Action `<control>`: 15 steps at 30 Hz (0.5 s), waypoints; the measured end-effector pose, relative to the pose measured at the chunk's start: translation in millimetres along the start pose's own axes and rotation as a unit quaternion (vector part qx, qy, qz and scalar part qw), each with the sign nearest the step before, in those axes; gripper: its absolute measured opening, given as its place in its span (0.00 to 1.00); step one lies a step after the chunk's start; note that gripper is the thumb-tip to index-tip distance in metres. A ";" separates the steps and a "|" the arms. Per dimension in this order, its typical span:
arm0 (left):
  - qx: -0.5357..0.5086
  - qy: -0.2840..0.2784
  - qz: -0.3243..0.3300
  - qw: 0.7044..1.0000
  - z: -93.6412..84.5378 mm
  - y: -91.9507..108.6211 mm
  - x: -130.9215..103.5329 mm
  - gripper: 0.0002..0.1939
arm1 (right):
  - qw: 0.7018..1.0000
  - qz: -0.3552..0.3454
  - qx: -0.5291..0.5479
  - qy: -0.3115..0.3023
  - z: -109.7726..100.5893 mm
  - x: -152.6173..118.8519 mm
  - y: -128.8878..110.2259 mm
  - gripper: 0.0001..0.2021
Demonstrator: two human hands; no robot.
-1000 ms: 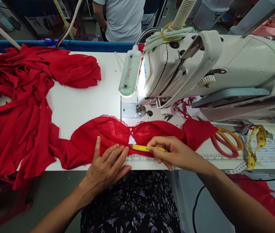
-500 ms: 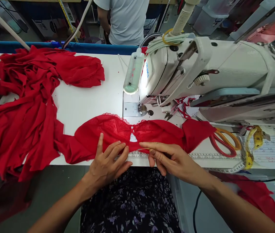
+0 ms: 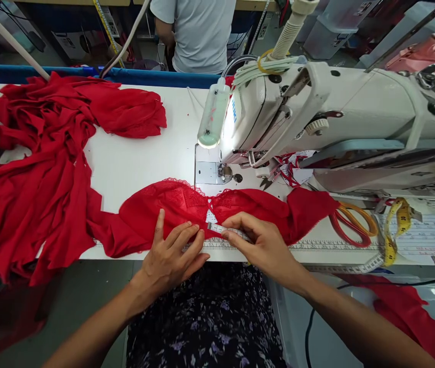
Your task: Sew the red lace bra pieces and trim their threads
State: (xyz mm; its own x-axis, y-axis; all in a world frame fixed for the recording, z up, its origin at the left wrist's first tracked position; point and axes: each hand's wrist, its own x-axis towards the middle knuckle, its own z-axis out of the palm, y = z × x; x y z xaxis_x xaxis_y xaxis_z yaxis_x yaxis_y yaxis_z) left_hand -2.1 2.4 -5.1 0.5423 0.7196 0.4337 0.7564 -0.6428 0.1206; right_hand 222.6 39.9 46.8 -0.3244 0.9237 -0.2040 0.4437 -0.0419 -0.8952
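Observation:
A red lace-edged bra piece (image 3: pixel 255 202) lies flat across the front of the white sewing table, with a small gap at its centre. My left hand (image 3: pixel 175 250) rests on its left cup with fingers spread, pressing the cloth down. My right hand (image 3: pixel 263 245) pinches the end part of a white tape measure (image 3: pixel 217 228) between thumb and fingers. That end lies over the lower edge of the bra piece, just below the central gap. Under the cloth's front edge runs a printed ruler strip (image 3: pixel 309 246), partly covered by my hands.
A white sewing machine (image 3: pixel 370 102) with a lamp (image 3: pixel 214 115) stands behind the garment. Red fabric (image 3: pixel 48 179) is heaped at left. Orange-and-red-handled scissors (image 3: pixel 349 237), a yellow tape stretch (image 3: pixel 390 250) and a written sheet (image 3: pixel 428 237) lie at right. A person (image 3: pixel 202 36) is beyond the table.
My right hand has shifted and turned, and the tape's numbered face now shows over the cloth where only its thin edge showed before. My left hand has stayed in place.

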 end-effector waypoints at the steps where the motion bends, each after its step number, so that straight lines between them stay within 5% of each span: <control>1: -0.001 0.001 0.000 1.000 0.0 0.0 -0.2 0.18 | 1.000 -0.004 -0.026 -0.003 2.9 1.9 1.9 0.08; 15: 0.002 0.009 0.005 1.000 2.9 -1.6 -0.9 0.19 | 0.996 -0.008 -0.086 -0.007 7.1 11.3 7.6 0.05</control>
State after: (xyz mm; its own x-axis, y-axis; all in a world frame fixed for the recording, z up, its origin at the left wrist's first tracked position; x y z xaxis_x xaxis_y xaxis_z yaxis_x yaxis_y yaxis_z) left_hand -2.7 3.6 -8.2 0.5436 0.7085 0.4500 0.7526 -0.6489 0.1124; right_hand 216.4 47.3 34.8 -0.3440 0.9180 -0.1974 0.5744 0.0395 -0.8176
